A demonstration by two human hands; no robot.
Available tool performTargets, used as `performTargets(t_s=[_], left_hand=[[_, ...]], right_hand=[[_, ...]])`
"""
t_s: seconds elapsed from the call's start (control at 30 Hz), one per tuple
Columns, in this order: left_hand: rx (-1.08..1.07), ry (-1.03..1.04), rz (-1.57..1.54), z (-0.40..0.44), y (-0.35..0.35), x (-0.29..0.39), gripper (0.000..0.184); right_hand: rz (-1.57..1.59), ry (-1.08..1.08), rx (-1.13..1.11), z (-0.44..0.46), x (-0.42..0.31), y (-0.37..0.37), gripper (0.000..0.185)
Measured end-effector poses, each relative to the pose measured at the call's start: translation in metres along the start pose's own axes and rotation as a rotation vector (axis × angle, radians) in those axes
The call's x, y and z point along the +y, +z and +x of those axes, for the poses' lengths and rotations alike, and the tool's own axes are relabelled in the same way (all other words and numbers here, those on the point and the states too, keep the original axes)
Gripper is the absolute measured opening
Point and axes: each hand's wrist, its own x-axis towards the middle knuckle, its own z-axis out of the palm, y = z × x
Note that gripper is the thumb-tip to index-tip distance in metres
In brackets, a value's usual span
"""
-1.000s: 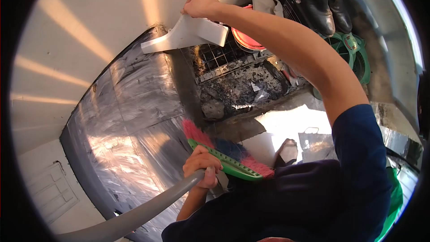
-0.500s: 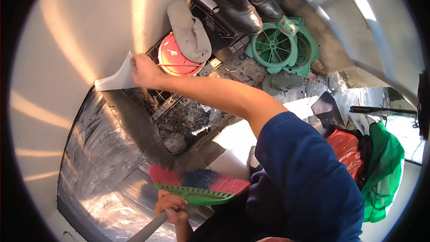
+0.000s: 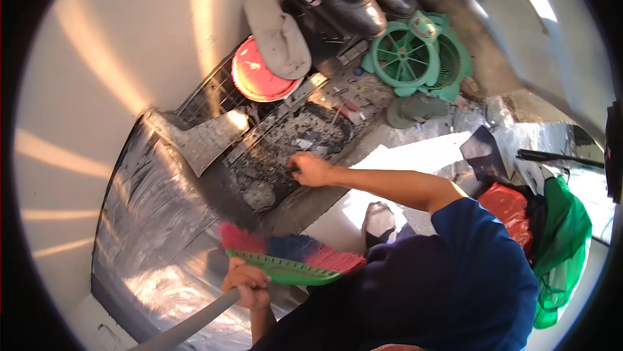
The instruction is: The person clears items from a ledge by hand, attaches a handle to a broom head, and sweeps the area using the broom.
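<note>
My left hand (image 3: 246,283) is wrapped round the grey handle of a broom (image 3: 285,268), close to its green head. The broom's pink and blue bristles point up, away from me. My right hand (image 3: 311,169) is over the dark dirt and debris (image 3: 279,156) on the floor, fingers curled; what they hold, if anything, I cannot make out. Left of it, a flat, dusty, flared piece (image 3: 206,140) lies apart from both hands, against the wall corner. A rough grey lump (image 3: 259,196) sits in the dirt below my right hand.
A red round lid (image 3: 256,81) carries a grey sandal (image 3: 276,33). Black boots (image 3: 344,0) stand at the back beside green plastic fan-like parts (image 3: 405,59). Another flip-flop (image 3: 415,111) lies below them. Red and green bags (image 3: 561,234) are at right. A curved wall (image 3: 117,59) bounds the left.
My right hand has let go of the flared piece and moved right and down to the debris. The piece now lies flatter, its dusty side showing. My left hand still grips the broom.
</note>
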Motion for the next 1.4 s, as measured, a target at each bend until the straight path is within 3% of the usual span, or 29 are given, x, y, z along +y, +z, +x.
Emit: performTargets(t_s=[0.27, 0.37, 0.4, 0.53, 0.57, 0.63, 0.73, 0.8, 0.9, 1.17, 1.3, 1.4], left_hand=[[-0.027, 0.02, 0.062, 0.008, 0.003, 0.01, 0.029], [-0.052, 0.026, 0.064, 0.009, 0.001, 0.011, 0.029], [-0.061, 0.022, 0.08, 0.009, 0.0, 0.013, 0.029], [-0.08, 0.017, 0.111, 0.008, -0.003, 0.016, 0.028], [-0.079, 0.016, 0.111, 0.008, -0.003, 0.015, 0.028], [-0.075, 0.018, 0.135, 0.011, -0.002, 0.018, 0.028], [-0.064, 0.008, 0.158, 0.01, -0.004, 0.019, 0.03], [-0.052, 0.013, 0.149, 0.011, -0.005, 0.017, 0.031], [-0.05, -0.063, 0.192, 0.014, -0.003, 0.02, 0.042], [-0.075, -0.067, 0.187, 0.018, -0.005, 0.016, 0.043], [-0.064, -0.087, 0.191, 0.019, -0.003, 0.018, 0.043], [-0.071, -0.093, 0.19, 0.019, -0.003, 0.019, 0.042]], right_hand=[[0.038, 0.07, -0.32, 0.084, -0.03, 0.034, 0.039], [0.765, 0.538, -0.379, 0.122, -0.042, 0.067, 0.043], [0.909, 0.584, -0.341, 0.134, -0.045, 0.076, 0.05], [1.305, 0.772, 0.071, 0.182, -0.041, 0.109, 0.052], [1.384, 0.758, 0.12, 0.189, -0.039, 0.108, 0.054], [1.552, 0.777, 0.288, 0.206, -0.036, 0.108, 0.04], [1.51, 0.75, 0.381, 0.218, -0.026, 0.12, 0.022], [1.278, 0.712, 0.402, 0.219, -0.024, 0.121, 0.017], [1.177, 0.622, 0.474, 0.205, -0.042, 0.101, 0.02], [1.224, 0.302, 0.514, 0.217, -0.091, 0.02, 0.012], [1.287, 0.226, 0.516, 0.242, -0.077, 0.008, 0.012], [1.395, 0.194, 0.652, 0.234, -0.111, -0.004, 0.016]])
